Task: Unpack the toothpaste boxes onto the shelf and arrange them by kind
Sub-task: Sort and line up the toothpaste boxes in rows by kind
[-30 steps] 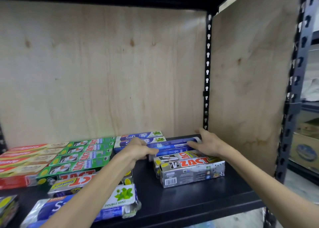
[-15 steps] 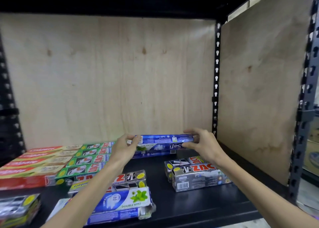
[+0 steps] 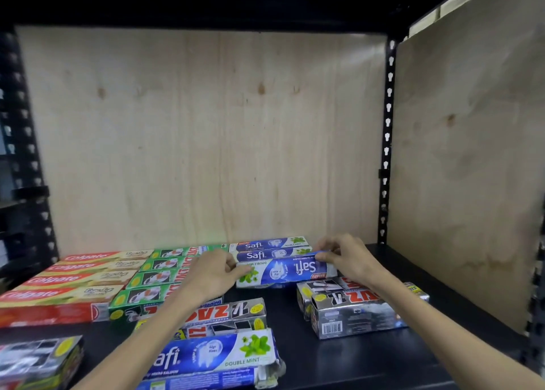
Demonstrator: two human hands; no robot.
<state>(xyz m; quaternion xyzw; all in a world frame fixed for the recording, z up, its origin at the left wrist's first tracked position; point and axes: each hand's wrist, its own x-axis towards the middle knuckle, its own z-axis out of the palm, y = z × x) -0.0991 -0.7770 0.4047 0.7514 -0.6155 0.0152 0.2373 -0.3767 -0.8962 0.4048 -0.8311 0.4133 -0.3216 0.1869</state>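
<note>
At the near edge of the black shelf (image 3: 339, 363), a blue Safi Double Mint box (image 3: 212, 357) lies with a torn right end, and a silver box (image 3: 38, 357) sits at the near left corner. Just beyond, silver Zact boxes (image 3: 227, 316) lie loose at centre, while a stack of silver Zact boxes (image 3: 356, 310) rests to the right with a barcode facing out. Both arms reach in from the near side: the left hand (image 3: 215, 274) pinches the left end of a blue Safi box (image 3: 283, 271) between thumb and curled fingers, and the right hand (image 3: 345, 259) grips its right end, fingers curled over the top edge. The held box, its printing upside down to the viewer, sits directly in front of the two Safi boxes (image 3: 268, 249) already lined up against the plywood back panel (image 3: 206, 138), touching or nearly touching the nearer one; whether it rests on the shelf cannot be told. Half a second earlier the same box was raised higher above the shelf, its narrow side facing out; it has since been lowered and turned so the broad printed face shows. To the left, green Zact boxes (image 3: 156, 274) form a row side by side, and red Colgate boxes (image 3: 67, 283) fill the far left, each kind in its own group. A plywood side panel (image 3: 466, 168) closes the right.
</note>
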